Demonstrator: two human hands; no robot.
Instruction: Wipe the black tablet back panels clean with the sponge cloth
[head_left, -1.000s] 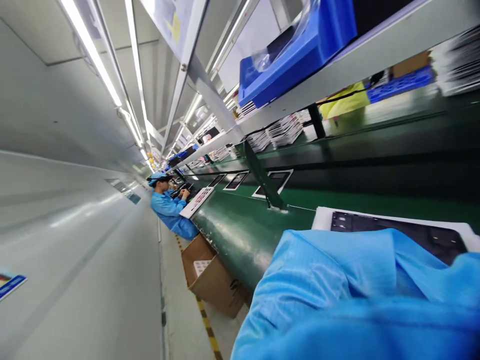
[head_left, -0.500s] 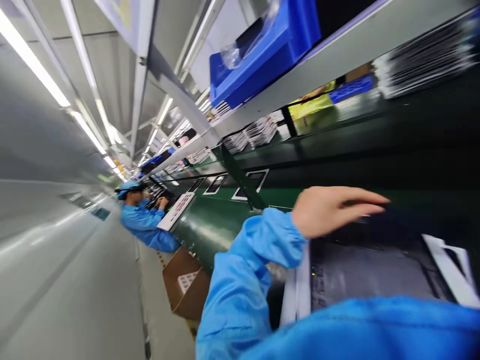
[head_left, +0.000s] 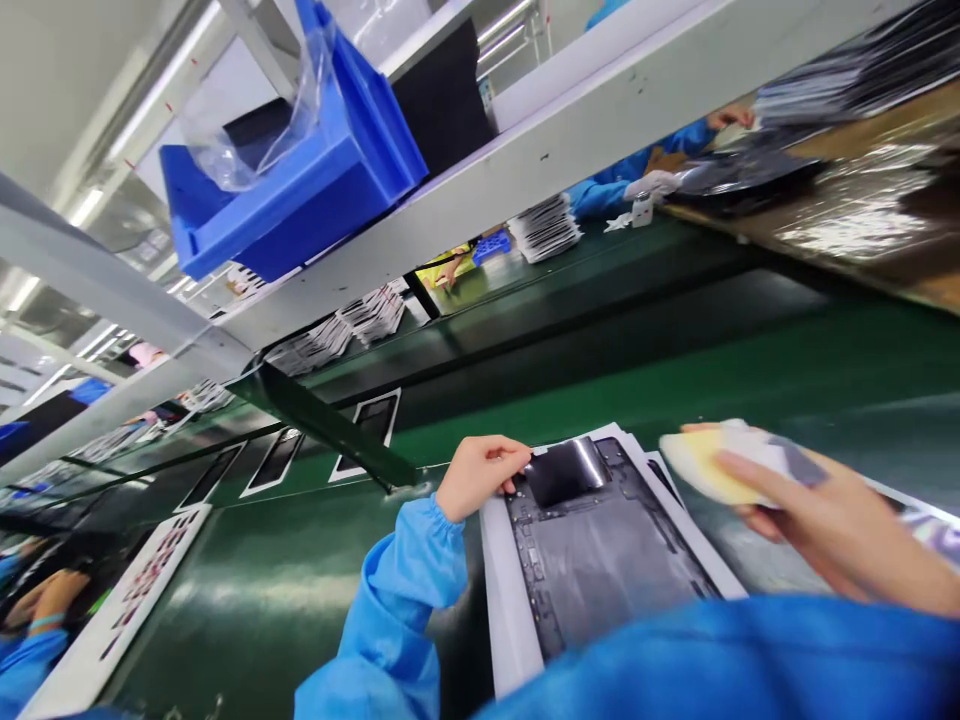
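Two hands work: left hand (head_left: 480, 475) pinches the panel (head_left: 600, 560); right hand (head_left: 825, 520) clasps a cloth (head_left: 712, 465), which may slip.

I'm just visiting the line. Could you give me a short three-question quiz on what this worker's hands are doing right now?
1. True or false: the left hand touches the dark panel in the white tray.
2. What does the right hand hold?
3. The blue bin sits: A) on the green belt, B) on the overhead shelf.

Key: 1 true; 2 a pale yellow-white pad; 3 B.
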